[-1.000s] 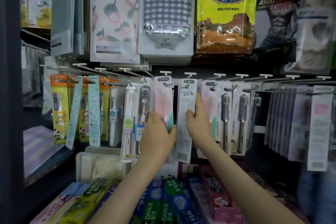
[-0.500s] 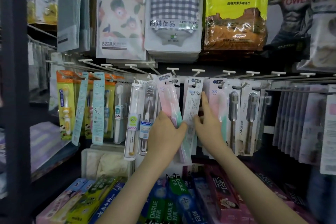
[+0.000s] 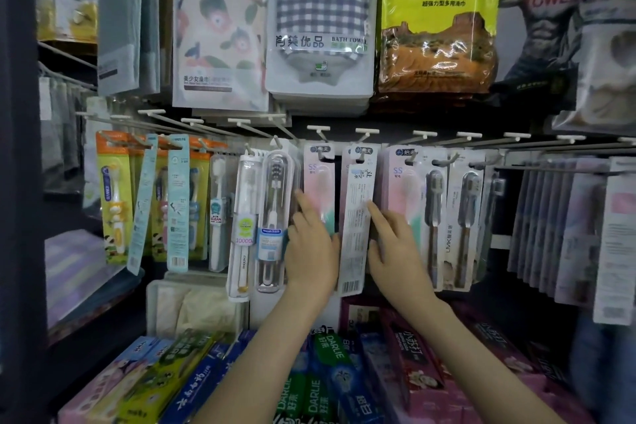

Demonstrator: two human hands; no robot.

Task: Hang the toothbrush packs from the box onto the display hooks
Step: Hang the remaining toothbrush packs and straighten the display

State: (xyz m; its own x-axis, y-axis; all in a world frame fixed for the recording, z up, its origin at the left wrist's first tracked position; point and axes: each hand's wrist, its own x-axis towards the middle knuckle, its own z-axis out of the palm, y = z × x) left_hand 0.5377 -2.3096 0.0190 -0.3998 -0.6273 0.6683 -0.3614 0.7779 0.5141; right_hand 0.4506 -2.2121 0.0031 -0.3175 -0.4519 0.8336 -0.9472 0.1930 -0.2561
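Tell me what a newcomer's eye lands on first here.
Two bare hands meet at the centre of the display. The left hand touches a pink toothbrush pack, and the right hand touches a white-backed pack hanging with its barcode side out. Above them to the right hangs a bright yellow-green bag.

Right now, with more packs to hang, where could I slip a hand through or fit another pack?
Widest gap: the dark panel between the grey-brush packs and the far-right packs. A thin slit separates the pink pack from the turned pack, but the left hand and right hand crowd it. The orange packs and toothpaste boxes sit tight.
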